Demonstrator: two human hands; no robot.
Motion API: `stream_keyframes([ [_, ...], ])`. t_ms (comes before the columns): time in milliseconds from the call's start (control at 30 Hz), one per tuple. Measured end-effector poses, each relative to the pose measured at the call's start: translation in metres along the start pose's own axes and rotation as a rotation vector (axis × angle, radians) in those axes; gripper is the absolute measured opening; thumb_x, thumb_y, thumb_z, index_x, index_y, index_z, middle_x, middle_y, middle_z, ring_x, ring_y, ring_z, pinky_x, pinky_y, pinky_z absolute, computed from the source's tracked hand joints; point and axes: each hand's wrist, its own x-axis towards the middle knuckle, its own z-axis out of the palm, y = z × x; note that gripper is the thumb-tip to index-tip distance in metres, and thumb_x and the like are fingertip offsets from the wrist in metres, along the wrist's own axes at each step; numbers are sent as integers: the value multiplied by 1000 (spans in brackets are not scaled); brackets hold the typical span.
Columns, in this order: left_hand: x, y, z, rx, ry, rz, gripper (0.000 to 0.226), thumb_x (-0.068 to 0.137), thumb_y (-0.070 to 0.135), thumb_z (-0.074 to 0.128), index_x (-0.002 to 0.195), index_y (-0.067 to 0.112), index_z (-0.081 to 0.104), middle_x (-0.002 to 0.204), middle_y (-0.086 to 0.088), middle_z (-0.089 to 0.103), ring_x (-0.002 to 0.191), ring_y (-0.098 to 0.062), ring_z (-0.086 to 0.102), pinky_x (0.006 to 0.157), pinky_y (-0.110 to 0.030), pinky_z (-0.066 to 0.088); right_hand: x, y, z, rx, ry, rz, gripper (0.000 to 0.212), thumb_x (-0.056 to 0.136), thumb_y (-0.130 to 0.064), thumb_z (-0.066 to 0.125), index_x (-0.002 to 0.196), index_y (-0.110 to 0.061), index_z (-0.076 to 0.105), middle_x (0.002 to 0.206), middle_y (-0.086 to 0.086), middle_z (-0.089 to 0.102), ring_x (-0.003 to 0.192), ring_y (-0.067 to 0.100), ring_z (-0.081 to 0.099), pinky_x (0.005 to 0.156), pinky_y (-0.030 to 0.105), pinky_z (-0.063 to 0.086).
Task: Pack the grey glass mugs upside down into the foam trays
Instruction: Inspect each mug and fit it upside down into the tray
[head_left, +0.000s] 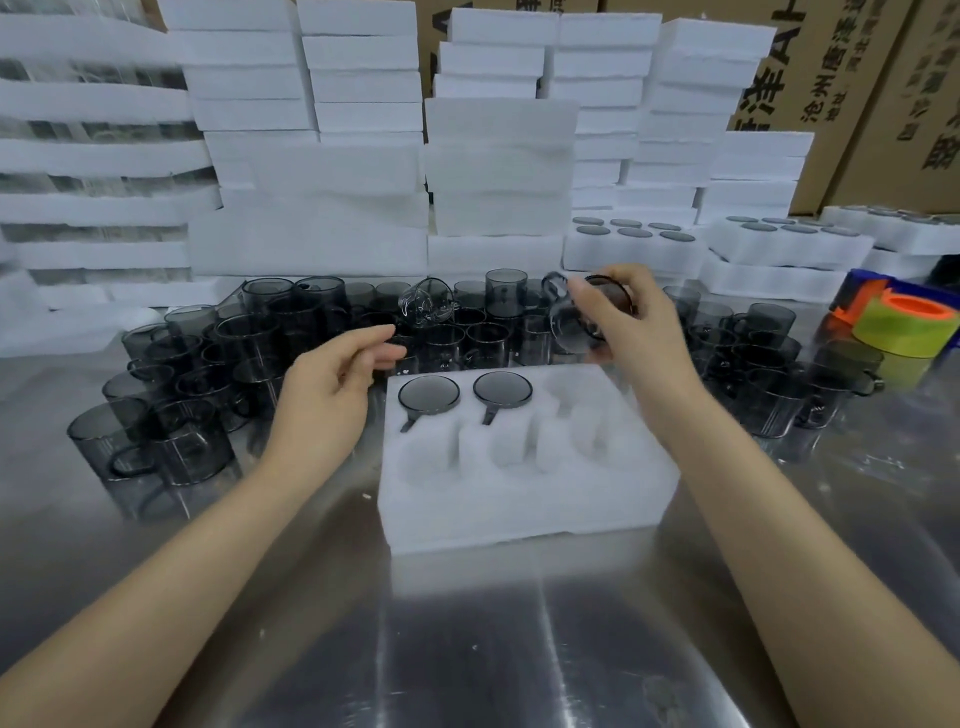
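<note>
A white foam tray (524, 499) with six round pockets lies on the steel table before me. Two grey glass mugs (429, 394) (503, 388) sit upside down in its back left and back middle pockets. My right hand (628, 322) grips a third grey mug (597, 306), tilted in the air just behind the tray's back right pocket. My left hand (337, 374) hovers left of the tray with loosely curled fingers, holding nothing. Several loose grey mugs (249, 332) stand behind and left of the tray.
More mugs (769, 358) stand at the right. Filled foam trays (628, 244) (789, 244) sit at the back right, stacks of white foam (363, 156) and cardboard boxes (841, 67) behind. A yellow-and-orange tape roll (909, 322) lies at the right edge.
</note>
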Motion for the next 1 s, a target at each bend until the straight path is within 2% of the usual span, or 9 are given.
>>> stream_keyframes([
  [100, -1, -2, 9, -91, -75, -130, 29, 98, 10, 51, 115, 30, 64, 111, 20, 66, 106, 10, 58, 93, -13, 42, 10, 6, -20, -74, -13, -21, 28, 82, -1, 63, 97, -24, 62, 78, 0, 64, 64, 9, 61, 47, 20, 46],
  [233, -10, -7, 20, -148, -141, -213, 28, 95, 13, 56, 107, 36, 66, 111, 16, 67, 95, 2, 61, 82, -14, 44, 17, 17, -37, -180, -78, -7, 32, 80, 8, 60, 81, -22, 73, 72, -6, 72, 66, 8, 65, 56, 20, 49],
  [367, -10, -11, 21, -165, -157, -215, 31, 93, 7, 57, 105, 33, 68, 113, 7, 67, 92, -11, 61, 86, -27, 47, 20, 17, -46, -232, -188, -78, 25, 83, 2, 69, 87, -23, 71, 83, -6, 75, 80, 6, 68, 74, 17, 50],
  [500, -10, -10, 21, -112, -177, -149, 33, 93, 4, 56, 96, 35, 68, 115, 13, 63, 96, 7, 55, 82, -9, 39, 15, 11, -41, -381, -424, -126, 25, 92, -3, 60, 97, -23, 74, 102, -3, 74, 99, 7, 65, 85, 15, 48],
  [600, -9, -9, 22, -100, -181, -135, 35, 93, 2, 55, 93, 34, 68, 118, 12, 61, 106, 6, 52, 90, -12, 37, 12, 9, -32, -535, -537, -71, 29, 99, -10, 50, 116, -28, 67, 117, -14, 65, 113, 0, 56, 98, 14, 38],
  [767, -10, -11, 22, -85, -190, -132, 33, 95, 3, 53, 91, 32, 69, 121, 9, 59, 104, -9, 53, 88, -18, 40, 5, 16, -18, -723, -339, -178, 30, 97, -2, 48, 106, -18, 72, 105, 2, 63, 95, 11, 53, 78, 14, 35],
  [867, -9, -11, 22, -71, -187, -134, 33, 95, 3, 52, 89, 30, 69, 122, 7, 59, 102, -17, 52, 89, -24, 39, 6, 15, -17, -801, -390, -142, 37, 96, -3, 46, 121, -20, 67, 101, -5, 60, 96, 11, 54, 79, 15, 37],
  [933, -9, -10, 23, -68, -183, -132, 34, 95, 2, 52, 86, 31, 68, 123, 5, 59, 100, -17, 51, 89, -25, 38, 7, 13, -14, -866, -478, -29, 41, 98, -15, 43, 135, -30, 55, 116, -11, 58, 108, 9, 52, 92, 21, 39],
  [1000, -10, -9, 24, -64, -178, -132, 35, 95, 1, 51, 85, 31, 68, 123, 3, 59, 100, -16, 50, 90, -25, 36, 6, 16, -12, -944, -561, 26, 42, 102, -30, 35, 144, -34, 41, 148, -12, 39, 137, 11, 32, 116, 33, 20],
])
